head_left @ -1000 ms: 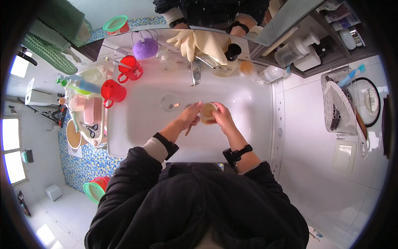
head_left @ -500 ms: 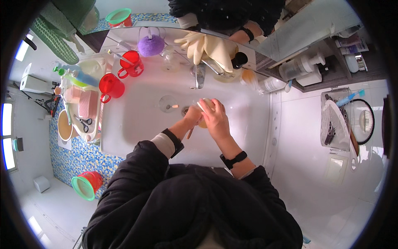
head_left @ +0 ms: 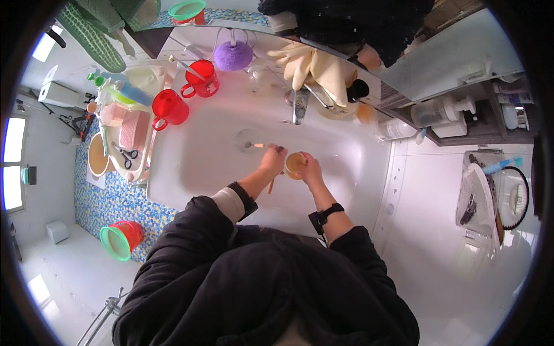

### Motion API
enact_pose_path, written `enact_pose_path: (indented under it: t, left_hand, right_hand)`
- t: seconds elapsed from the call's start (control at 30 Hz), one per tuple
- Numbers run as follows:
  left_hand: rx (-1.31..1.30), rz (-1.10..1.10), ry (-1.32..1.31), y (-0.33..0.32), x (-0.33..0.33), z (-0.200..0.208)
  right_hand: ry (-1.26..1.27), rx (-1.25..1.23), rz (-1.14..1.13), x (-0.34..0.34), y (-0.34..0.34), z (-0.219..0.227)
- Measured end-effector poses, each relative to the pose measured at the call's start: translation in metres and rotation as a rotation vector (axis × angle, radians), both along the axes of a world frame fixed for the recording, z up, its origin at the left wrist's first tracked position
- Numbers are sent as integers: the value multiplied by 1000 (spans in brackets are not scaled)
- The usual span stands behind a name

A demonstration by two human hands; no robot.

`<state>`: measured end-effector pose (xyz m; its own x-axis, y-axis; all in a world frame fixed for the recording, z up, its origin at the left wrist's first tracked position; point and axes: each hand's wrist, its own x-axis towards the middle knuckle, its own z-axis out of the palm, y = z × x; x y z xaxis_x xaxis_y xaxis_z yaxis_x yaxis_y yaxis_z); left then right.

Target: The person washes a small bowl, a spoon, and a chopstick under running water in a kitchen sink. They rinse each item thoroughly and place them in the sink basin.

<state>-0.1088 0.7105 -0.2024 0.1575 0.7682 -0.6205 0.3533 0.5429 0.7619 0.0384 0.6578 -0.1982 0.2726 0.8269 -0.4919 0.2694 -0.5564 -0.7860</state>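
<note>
In the white sink (head_left: 202, 184) my left hand (head_left: 271, 160) is closed around a slim brown stick (head_left: 271, 185), whose lower end sticks out below the fingers; the rest of it is hidden. Close by on the right, my right hand (head_left: 312, 170) grips a small round cup (head_left: 295, 166) with yellowish contents or walls, its mouth facing up. The two hands are slightly apart. Left of them, a clear round glass dish (head_left: 241, 138) sits on the sink floor, and a small tool with a pinkish handle (head_left: 259, 145) and grey tip lies at it.
A metal faucet (head_left: 299, 106) stands behind my hands, with cream rubber gloves (head_left: 323, 72) above it. Two red mugs (head_left: 171, 108) line the left rim, near a tray with scissors (head_left: 126, 155). A purple bath sponge (head_left: 233, 56) hangs at the back. A shelf (head_left: 485, 132) juts in at right.
My right hand has moved away from the left and now shows the cup upright; before, it held a pale object over the left hand. The whole view has shifted slightly.
</note>
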Motion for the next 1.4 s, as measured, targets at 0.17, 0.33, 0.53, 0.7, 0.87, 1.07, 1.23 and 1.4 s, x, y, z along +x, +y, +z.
enact_pose_path:
  t: [0.17, 0.33, 0.53, 0.7, 0.87, 1.07, 1.23, 1.4]
  left_hand:
    - [454, -491, 339, -11, -11, -44]
    - [361, -361, 300, -21, -11, -54]
    - [601, -472, 231, -22, -4, -48]
    - [790, -293, 38, -37, -28, -13]
    - [189, -1094, 547, -6, -110, 34]
    - [422, -379, 642, 33, -145, 45]
    - [441, -745, 712, 59, -138, 5]
    - [657, -916, 699, 54, -133, -2]
  right_hand:
    - [424, -153, 49, -18, -2, -60]
    - [-80, -65, 258, -20, -5, -71]
    - [-528, 184, 442, -6, 0, -17]
    - [-283, 274, 307, -22, 25, 37]
    - [-54, 303, 392, -52, 53, 68]
    - [-33, 287, 499, -68, 55, 77]
    - [55, 274, 483, -68, 56, 72]
    - [1, 316, 463, -70, 56, 72]
